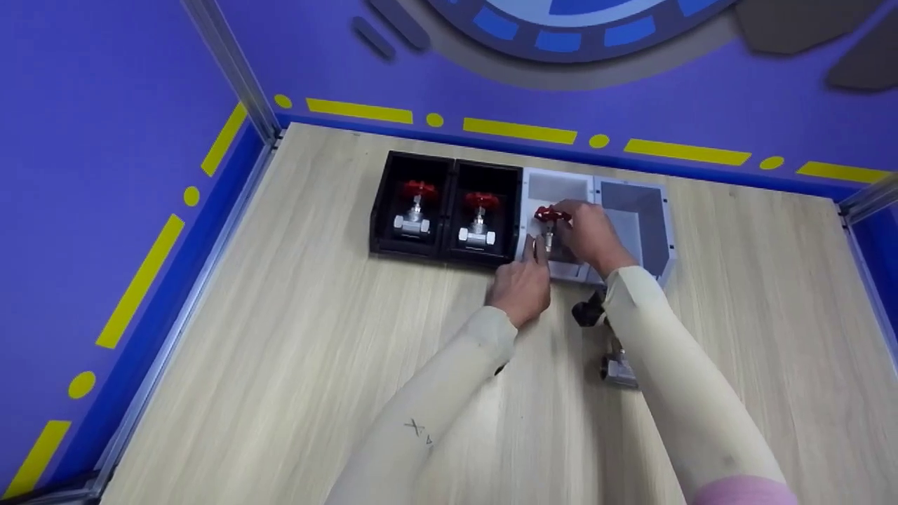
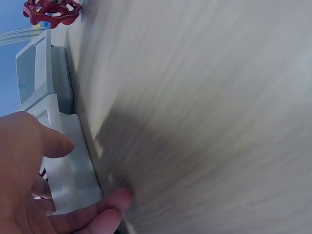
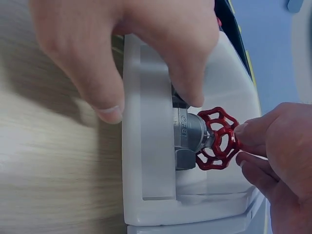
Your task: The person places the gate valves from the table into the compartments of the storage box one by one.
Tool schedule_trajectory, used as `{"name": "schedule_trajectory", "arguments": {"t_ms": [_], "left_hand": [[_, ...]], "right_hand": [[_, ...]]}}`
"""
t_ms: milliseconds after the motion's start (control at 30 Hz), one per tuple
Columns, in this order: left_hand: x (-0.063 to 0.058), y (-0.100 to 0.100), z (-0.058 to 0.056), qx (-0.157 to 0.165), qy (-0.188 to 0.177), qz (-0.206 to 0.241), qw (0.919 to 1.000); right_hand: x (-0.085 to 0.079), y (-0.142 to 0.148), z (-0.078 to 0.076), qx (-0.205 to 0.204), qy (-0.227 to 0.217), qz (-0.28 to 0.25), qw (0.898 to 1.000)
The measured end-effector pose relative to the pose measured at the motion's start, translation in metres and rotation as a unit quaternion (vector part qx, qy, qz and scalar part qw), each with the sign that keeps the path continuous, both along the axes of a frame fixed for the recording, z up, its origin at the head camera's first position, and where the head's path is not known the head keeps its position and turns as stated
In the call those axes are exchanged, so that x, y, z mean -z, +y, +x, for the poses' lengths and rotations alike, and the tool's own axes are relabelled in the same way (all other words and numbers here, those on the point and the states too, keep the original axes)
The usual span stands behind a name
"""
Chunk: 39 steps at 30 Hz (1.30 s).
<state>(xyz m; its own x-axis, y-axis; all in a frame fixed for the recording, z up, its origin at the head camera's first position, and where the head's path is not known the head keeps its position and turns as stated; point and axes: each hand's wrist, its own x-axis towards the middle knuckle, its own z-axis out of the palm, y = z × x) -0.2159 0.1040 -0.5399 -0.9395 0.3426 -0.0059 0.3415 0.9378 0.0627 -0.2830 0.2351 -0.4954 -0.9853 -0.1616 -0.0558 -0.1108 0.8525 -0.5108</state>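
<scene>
My right hand (image 1: pixel 588 231) pinches the red handwheel (image 3: pixel 219 139) of a metal valve (image 3: pixel 185 139) between thumb and fingertips. The valve stands in a white bin (image 1: pixel 558 273), its wheel uppermost. Beside it, my left hand (image 1: pixel 523 284) is at the bin's front wall, fingers extended. In the right wrist view one left fingertip reaches inside, close to the valve body, while another digit stays outside the wall. The left wrist view shows the left hand (image 2: pixel 24 180) by the white bin's outer side, with two fingertips low near the wooden table (image 2: pixel 209 97).
Two black bins (image 1: pixel 445 261) on the left each hold a red-wheeled valve (image 1: pixel 414 210). A grey-white bin (image 1: pixel 656 231) adjoins on the right. Partly behind the right sleeve lie a black piece (image 1: pixel 588 311) and a metal valve body (image 1: pixel 619 369). Blue-purple panels (image 1: pixel 295 63) bound the table.
</scene>
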Motion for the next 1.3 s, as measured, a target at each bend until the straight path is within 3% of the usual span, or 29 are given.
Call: {"name": "schedule_trajectory", "arguments": {"t_ms": [333, 600, 1100, 1300], "left_hand": [[-0.002, -0.001, 0.007, -0.002, -0.024, 0.024, 0.9994], [-0.002, -0.004, 0.012, 0.011, -0.027, 0.050, 0.9984], [-0.010, -0.008, 0.027, 0.057, 0.033, 0.110, 0.9918], [-0.013, -0.008, 0.032, 0.066, 0.031, 0.129, 0.9890]], "right_hand": [[-0.010, 0.006, 0.011, 0.008, 0.011, -0.034, 0.999], [-0.017, 0.013, 0.020, 0.019, -0.005, -0.042, 0.999], [-0.026, 0.024, 0.042, -0.003, 0.006, -0.038, 0.999], [-0.028, 0.027, 0.051, -0.008, -0.012, -0.033, 0.999]]}}
